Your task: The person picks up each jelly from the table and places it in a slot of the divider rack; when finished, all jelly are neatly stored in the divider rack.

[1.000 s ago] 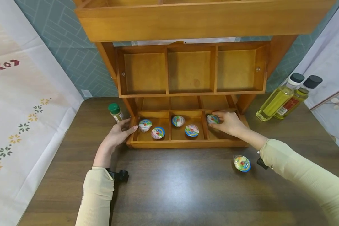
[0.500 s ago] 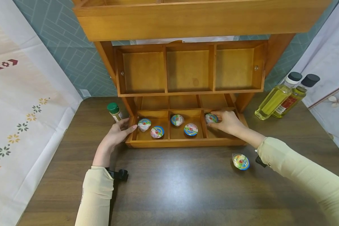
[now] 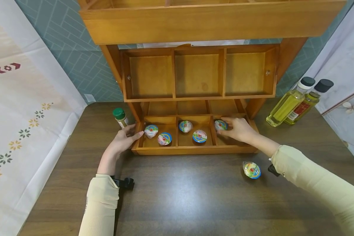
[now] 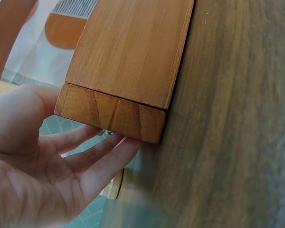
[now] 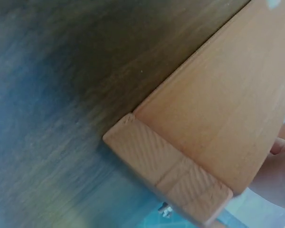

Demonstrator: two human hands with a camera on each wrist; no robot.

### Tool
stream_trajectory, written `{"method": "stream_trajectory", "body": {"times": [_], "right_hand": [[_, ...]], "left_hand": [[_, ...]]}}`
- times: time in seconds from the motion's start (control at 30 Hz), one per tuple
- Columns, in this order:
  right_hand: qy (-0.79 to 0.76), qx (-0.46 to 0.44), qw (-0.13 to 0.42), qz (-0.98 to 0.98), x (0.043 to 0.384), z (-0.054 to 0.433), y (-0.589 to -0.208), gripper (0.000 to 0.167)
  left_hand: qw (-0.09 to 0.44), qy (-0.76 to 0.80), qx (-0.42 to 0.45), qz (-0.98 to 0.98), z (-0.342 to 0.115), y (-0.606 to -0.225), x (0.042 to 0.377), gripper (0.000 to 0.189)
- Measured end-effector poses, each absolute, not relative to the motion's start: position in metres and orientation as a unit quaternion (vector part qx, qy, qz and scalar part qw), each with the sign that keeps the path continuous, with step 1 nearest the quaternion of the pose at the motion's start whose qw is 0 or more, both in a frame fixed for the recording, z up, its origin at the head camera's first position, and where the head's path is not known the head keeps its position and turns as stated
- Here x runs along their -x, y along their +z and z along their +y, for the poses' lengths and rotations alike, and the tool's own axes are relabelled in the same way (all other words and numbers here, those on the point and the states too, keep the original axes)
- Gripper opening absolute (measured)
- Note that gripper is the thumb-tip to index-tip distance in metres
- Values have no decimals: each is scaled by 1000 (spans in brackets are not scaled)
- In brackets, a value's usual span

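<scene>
In the head view, my right hand (image 3: 238,130) pinches a small jelly cup (image 3: 220,125) with a printed lid, in the right compartment of the shelf's bottom tray (image 3: 194,150). My left hand (image 3: 121,141) holds the tray's left end wall, thumb over the rim and fingers along the outside; the left wrist view shows this hand (image 4: 52,161) against the wooden end (image 4: 109,111). Two jelly cups (image 3: 164,139) lie in the left compartment and two more (image 3: 200,136) in the middle one. Another jelly cup (image 3: 252,170) with a yellowish lid lies on the table.
The upper wooden trays (image 3: 197,75) of the shelf overhang the bottom one. A green-capped jar (image 3: 120,117) stands by its left side. Two oil bottles (image 3: 287,105) stand at the right, near the patterned cloth. The brown table (image 3: 177,200) extends in front.
The view has shifted slightly. Both hands stay in place, with the right fingers still at the jelly cup in the right compartment.
</scene>
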State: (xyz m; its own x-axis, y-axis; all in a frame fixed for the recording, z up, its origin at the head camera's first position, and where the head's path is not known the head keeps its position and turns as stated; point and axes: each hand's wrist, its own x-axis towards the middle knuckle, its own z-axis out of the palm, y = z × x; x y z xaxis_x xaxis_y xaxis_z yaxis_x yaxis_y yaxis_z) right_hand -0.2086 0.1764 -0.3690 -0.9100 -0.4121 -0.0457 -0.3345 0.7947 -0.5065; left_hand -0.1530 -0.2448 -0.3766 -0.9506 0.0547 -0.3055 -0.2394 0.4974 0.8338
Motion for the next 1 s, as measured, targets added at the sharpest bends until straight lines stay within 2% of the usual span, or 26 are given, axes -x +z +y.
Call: {"method": "stream_trajectory", "body": {"times": [0.43, 0.73, 1.0], "right_hand": [[-274, 232, 72, 930, 191, 204, -350, 65], [-259, 286, -2, 923, 161, 227, -338, 58], [-248, 299, -35, 921, 131, 240, -337, 52]], "left_hand": [[147, 505, 52, 849, -245, -376, 153, 76], [150, 512, 55, 844, -244, -375, 152, 75], [156, 508, 62, 845, -243, -375, 151, 76]]}}
